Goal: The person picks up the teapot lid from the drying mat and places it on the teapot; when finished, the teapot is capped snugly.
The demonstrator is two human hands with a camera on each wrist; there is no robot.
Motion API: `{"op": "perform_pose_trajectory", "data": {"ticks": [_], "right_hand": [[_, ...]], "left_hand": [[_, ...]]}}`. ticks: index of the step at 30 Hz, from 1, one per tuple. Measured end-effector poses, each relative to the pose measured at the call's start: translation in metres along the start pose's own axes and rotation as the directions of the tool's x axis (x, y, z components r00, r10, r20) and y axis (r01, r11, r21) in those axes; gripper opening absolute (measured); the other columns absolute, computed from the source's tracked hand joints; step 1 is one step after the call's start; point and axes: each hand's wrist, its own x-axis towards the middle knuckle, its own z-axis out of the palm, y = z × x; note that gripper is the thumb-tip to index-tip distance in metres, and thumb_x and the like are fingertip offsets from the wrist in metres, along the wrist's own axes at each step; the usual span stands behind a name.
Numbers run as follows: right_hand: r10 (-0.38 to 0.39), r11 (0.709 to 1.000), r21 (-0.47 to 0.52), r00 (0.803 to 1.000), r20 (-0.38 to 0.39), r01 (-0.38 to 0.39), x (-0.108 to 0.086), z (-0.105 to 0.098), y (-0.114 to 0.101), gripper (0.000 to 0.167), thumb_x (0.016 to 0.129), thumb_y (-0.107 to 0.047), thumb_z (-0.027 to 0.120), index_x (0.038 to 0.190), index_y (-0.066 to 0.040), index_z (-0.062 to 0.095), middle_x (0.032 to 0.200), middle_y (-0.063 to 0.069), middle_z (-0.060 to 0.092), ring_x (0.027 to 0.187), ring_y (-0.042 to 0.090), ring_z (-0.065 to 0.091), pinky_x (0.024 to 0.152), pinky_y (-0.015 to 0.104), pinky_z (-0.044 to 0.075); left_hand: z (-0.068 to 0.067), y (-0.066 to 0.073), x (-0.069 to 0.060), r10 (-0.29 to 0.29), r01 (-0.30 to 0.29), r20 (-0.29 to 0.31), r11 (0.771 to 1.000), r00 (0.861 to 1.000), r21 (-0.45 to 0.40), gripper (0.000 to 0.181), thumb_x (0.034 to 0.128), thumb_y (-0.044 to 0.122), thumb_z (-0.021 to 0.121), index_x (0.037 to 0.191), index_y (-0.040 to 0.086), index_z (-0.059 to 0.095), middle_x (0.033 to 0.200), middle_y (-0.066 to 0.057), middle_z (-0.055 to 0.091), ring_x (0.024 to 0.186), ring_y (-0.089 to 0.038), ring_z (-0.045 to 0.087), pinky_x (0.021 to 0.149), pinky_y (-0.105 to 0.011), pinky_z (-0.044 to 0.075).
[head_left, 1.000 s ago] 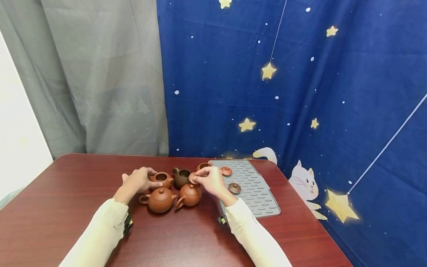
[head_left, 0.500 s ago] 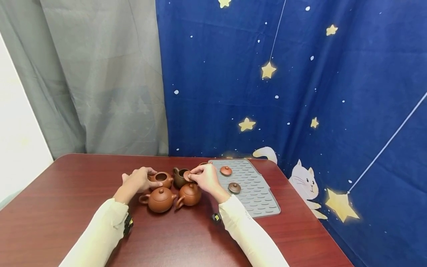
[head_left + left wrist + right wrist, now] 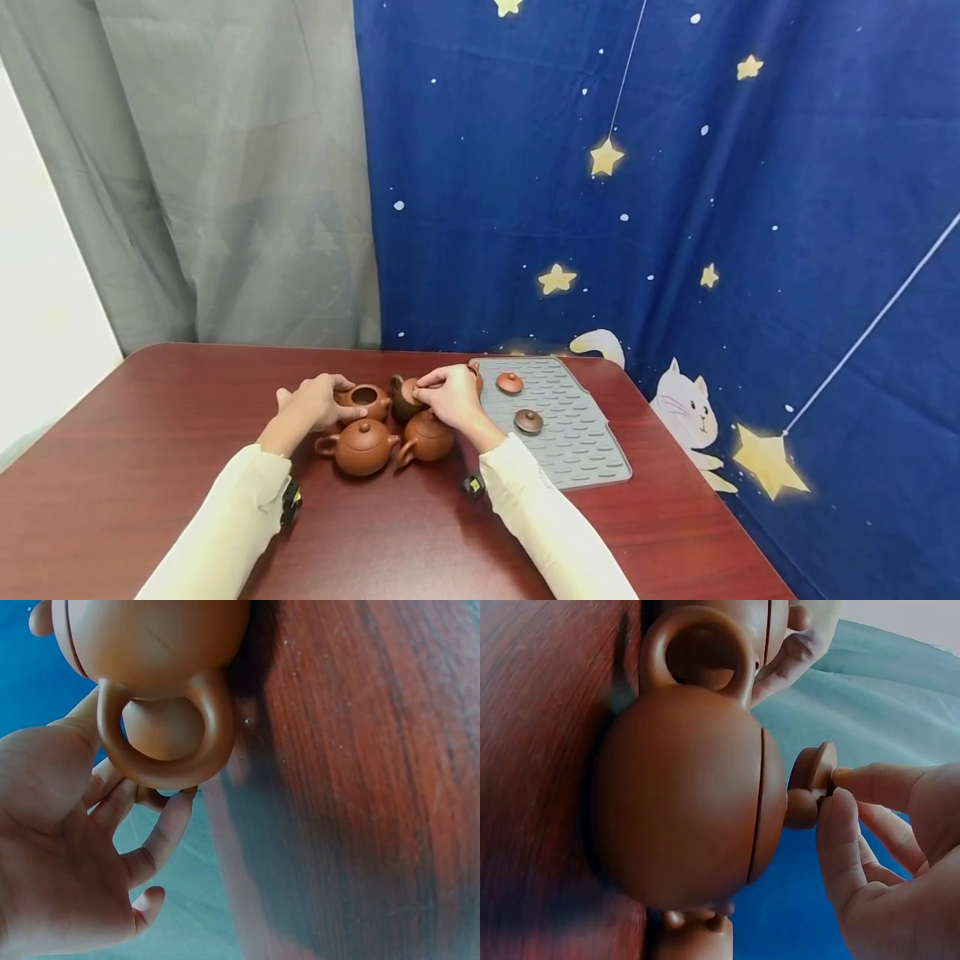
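Note:
Between right thumb and fingers I pinch a small brown teapot lid [image 3: 822, 763] by its knob. My right hand [image 3: 453, 396] holds it over the mouth of a dark brown teapot [image 3: 403, 408]. With thumb in front and fingers behind near the handle, my left hand [image 3: 318, 402] grips a lidless reddish-brown teapot [image 3: 377, 405]. Nearer to me stand two lidded brown teapots, the left one [image 3: 362, 450] and the right one [image 3: 427, 439]. The right wrist view shows the right one's knob just beside the held lid. Another reddish teapot [image 3: 476, 377] is mostly hidden behind my right hand.
On the right lies a grey ridged mat [image 3: 577, 446] bearing a reddish lid [image 3: 509, 383] and a dark brown lid [image 3: 528, 422]. The dark red table [image 3: 360, 550] ends at curtains behind. The teapots stand close together.
My right hand has moved left with the lid, from beside the dark teapot to over its mouth. My left hand stays on its teapot.

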Motion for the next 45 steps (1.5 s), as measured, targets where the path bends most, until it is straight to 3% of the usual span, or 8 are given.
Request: {"op": "perform_pose_trajectory", "data": {"ticks": [1,6,16,32,45], "right_hand": [[0.009,1.000,0.021,1.000,0.013,-0.009,0.001,0.001,-0.001,0.004,0.079,-0.008,0.082,0.083,-0.007,0.080,0.070,0.000,0.073,0.051,0.008,0.065,0.052,0.025,0.053],[0.030,0.998,0.048,0.999,0.038,-0.031,0.002,0.005,-0.006,0.004,0.081,-0.007,0.081,0.084,-0.005,0.079,0.067,0.001,0.072,0.048,0.019,0.065,0.045,0.023,0.048],[0.019,1.000,0.016,0.998,0.065,-0.020,0.005,0.016,-0.008,0.004,0.081,-0.007,0.081,0.083,-0.005,0.079,0.069,-0.002,0.072,0.045,0.004,0.059,0.048,0.022,0.050],[-0.013,1.000,-0.022,0.996,0.089,0.015,0.014,0.031,-0.016,0.005,0.081,-0.004,0.078,0.080,-0.009,0.079,0.073,-0.001,0.073,0.046,0.003,0.060,0.047,0.021,0.050],[0.022,0.999,-0.044,0.995,0.097,-0.018,0.020,0.041,-0.025,0.005,0.081,-0.008,0.080,0.078,-0.012,0.078,0.058,-0.009,0.066,0.043,0.004,0.059,0.046,0.021,0.049]], "left_hand": [[-0.001,0.000,0.000,0.001,-0.001,0.001,1.000,1.000,0.004,0.064,0.0806,0.051,0.078,0.129,0.011,0.064,0.127,-0.016,0.063,0.115,-0.042,0.055,0.090,-0.062,0.024],[0.000,0.001,0.002,0.006,-0.006,-0.003,1.000,1.000,0.010,0.066,0.0794,0.052,0.079,0.129,0.012,0.064,0.127,-0.016,0.064,0.115,-0.041,0.056,0.089,-0.061,0.025],[0.003,0.000,0.003,0.022,-0.022,-0.020,1.000,1.000,0.015,0.064,0.0787,0.052,0.079,0.127,0.012,0.065,0.126,-0.013,0.065,0.112,-0.039,0.058,0.086,-0.059,0.027],[-0.001,0.001,0.001,0.024,-0.024,-0.015,0.999,1.000,0.032,0.062,0.0794,0.051,0.079,0.126,0.012,0.066,0.125,-0.013,0.066,0.108,-0.037,0.059,0.083,-0.057,0.028],[-0.003,0.001,0.000,0.021,-0.021,-0.004,0.999,1.000,0.030,0.062,0.0784,0.051,0.080,0.124,0.011,0.066,0.123,-0.013,0.066,0.108,-0.038,0.059,0.084,-0.058,0.028]]}}
